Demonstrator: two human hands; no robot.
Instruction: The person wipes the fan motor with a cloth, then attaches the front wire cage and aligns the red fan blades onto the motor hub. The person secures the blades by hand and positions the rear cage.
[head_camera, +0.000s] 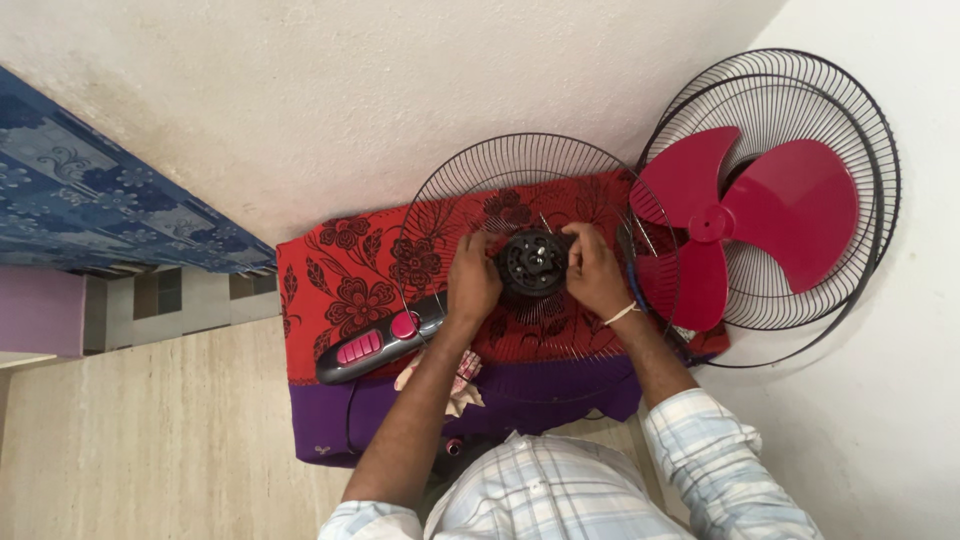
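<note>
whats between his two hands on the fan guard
In the head view, the black round motor hub sits between the left hand and right hand, at the wire guard's centre; both hands touch it.

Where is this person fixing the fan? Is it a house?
Probably a room at home: a flowered red cloth under the fan motor, a tiled floor, and a patterned blue fabric like bedding.

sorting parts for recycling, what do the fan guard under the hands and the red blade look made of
Fan guard: looks like thin metal wire with a dark coating, judging by the fine, evenly curved spokes and rings. Red blade: probably moulded plastic, with a smooth glossy surface, uniform colour and soft highlights. Neither can be confirmed by sight alone.
</note>
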